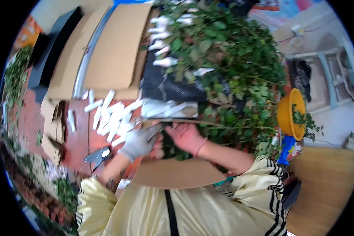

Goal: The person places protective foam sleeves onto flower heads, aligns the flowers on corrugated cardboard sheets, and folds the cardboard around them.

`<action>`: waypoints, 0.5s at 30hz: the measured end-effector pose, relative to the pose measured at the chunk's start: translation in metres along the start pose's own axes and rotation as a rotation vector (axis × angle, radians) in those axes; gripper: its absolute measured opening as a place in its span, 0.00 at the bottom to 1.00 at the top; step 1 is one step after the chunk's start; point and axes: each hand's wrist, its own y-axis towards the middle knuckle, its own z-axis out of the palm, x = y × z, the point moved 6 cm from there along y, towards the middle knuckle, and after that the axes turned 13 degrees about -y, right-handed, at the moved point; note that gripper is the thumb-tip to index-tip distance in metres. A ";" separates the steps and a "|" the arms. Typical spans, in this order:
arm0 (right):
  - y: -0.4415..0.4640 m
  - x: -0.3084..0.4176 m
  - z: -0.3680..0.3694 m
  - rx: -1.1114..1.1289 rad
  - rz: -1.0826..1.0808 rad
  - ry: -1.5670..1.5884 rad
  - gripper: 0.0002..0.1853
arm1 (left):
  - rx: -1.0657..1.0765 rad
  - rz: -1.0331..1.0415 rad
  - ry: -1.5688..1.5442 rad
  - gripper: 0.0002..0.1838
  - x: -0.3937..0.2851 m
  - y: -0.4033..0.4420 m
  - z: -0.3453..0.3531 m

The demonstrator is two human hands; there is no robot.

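Observation:
My left hand (139, 142), in a pale grey-white glove, is closed at the edge of a pile of white sleeves (113, 118). Beside its fingers are pinkish rounded shapes (157, 147), too blurred to name. My right hand (186, 137), in a pink glove, has its fingers bent toward the left hand. What either hand grips is hidden by blur. Just beyond the right hand, a thin brown stem-like strip (200, 122) runs sideways. Green leaves (177, 151) show beneath the hands, above a curved cardboard piece (181, 173) against my body.
Leafy stems (236, 51) are heaped at the back right, several with white-sleeved heads (165, 61) lying on black sheeting (173, 88). Cardboard sheets (114, 43) stand at the back left. A dark shiny tool (97, 155) lies left. A yellow basin (292, 114) stands right.

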 end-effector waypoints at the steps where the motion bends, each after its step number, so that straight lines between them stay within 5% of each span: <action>1: -0.010 0.007 -0.027 0.264 -0.167 -0.096 0.11 | 0.027 -0.034 -0.006 0.16 -0.006 0.000 -0.002; 3: -0.028 -0.002 -0.093 -0.080 -0.383 -0.041 0.16 | 0.042 -0.067 0.004 0.15 -0.013 0.001 -0.003; 5: -0.008 -0.043 -0.167 -0.046 -0.418 0.677 0.19 | 0.067 -0.092 0.047 0.12 -0.011 0.002 -0.005; 6: 0.014 -0.072 -0.172 0.228 -0.489 1.115 0.23 | 0.060 -0.102 0.055 0.12 -0.009 0.003 -0.007; 8: 0.040 -0.140 -0.161 -0.335 0.161 0.537 0.17 | 0.166 -0.081 0.102 0.16 -0.007 0.008 0.000; 9: 0.076 -0.153 -0.145 -0.333 0.172 0.278 0.15 | 0.117 -0.032 0.110 0.13 -0.007 0.008 0.002; 10: 0.107 -0.173 -0.100 -0.056 0.207 0.407 0.15 | 0.114 -0.019 0.124 0.13 -0.009 0.005 0.003; 15: 0.147 -0.169 0.067 0.239 -0.041 -0.136 0.13 | -0.006 0.086 0.173 0.12 -0.011 0.011 -0.003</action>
